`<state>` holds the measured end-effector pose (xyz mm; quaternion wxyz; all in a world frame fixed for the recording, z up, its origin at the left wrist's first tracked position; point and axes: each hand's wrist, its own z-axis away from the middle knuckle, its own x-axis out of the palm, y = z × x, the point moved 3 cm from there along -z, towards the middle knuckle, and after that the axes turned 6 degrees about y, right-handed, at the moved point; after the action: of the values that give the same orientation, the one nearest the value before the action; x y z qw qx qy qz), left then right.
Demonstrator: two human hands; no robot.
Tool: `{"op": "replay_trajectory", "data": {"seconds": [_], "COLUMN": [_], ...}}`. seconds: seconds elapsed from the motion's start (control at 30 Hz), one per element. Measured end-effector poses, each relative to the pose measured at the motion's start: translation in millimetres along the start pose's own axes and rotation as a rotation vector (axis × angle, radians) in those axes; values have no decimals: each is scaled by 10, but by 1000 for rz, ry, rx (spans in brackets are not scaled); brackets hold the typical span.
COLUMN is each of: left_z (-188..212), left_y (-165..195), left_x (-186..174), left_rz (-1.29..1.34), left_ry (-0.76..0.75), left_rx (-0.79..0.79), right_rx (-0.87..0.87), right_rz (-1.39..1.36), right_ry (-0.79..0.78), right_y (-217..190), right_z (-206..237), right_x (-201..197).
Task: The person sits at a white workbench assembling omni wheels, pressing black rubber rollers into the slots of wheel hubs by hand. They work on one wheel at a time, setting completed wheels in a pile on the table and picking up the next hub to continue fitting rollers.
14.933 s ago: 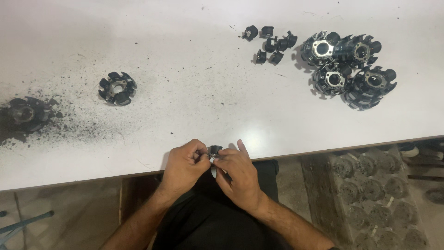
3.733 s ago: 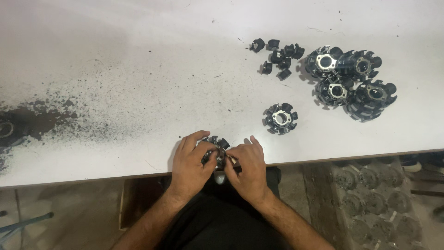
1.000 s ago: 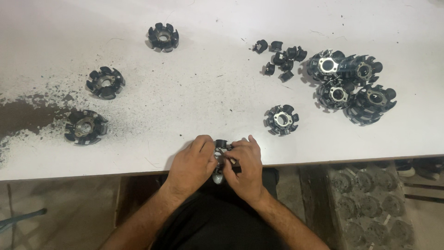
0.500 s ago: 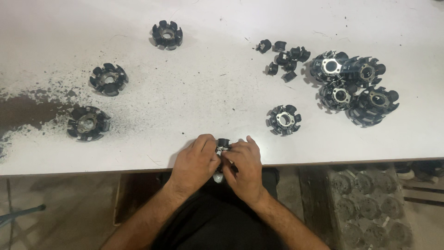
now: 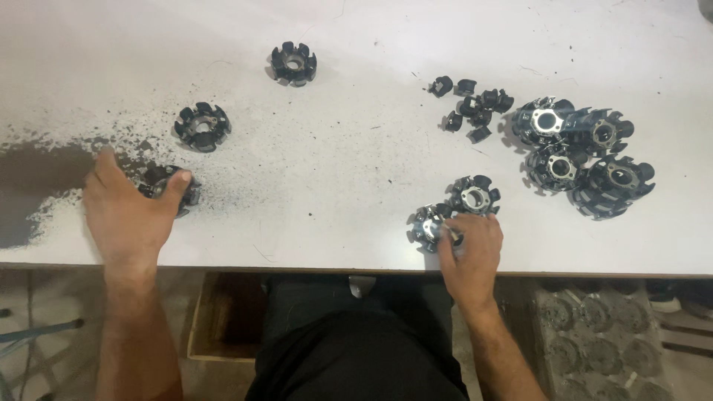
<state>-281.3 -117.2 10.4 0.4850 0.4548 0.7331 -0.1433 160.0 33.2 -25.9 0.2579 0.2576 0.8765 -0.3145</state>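
On a white table (image 5: 342,171), my left hand (image 5: 126,212) reaches out to the left and closes around a black slotted round part (image 5: 169,187) lying in dark dust. My right hand (image 5: 469,249) rests near the front edge, its fingertips on another black round part with a metal centre (image 5: 429,223). A similar part (image 5: 474,196) lies just beyond that one, touching or nearly touching it.
Two more black round parts (image 5: 202,126) (image 5: 292,63) lie farther back on the left. A cluster of several round parts (image 5: 583,152) sits at the right, with small black pieces (image 5: 471,108) beside it. Dark powder (image 5: 37,178) covers the left side. A tray of parts (image 5: 616,341) stands below right.
My hands were together at the table's front edge over one part. Now they are apart: the left has reached far left onto a part, the right has set its part down on the table.
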Motion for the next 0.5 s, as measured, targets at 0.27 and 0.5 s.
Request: {"op": "replay_trajectory", "data": {"seconds": [0.27,0.5], "left_z": [103,606], "left_y": [848,1893], "left_x": [226,134], "left_rz": [240,629], "left_ry": [-566,-816], "left_rx": [92,549], "right_rx": [10,34], "right_rz": [50,20], "right_ry": [32,125], "right_y": [152,118], "right_z": [-139,-121], "right_x": [-21,-61]}}
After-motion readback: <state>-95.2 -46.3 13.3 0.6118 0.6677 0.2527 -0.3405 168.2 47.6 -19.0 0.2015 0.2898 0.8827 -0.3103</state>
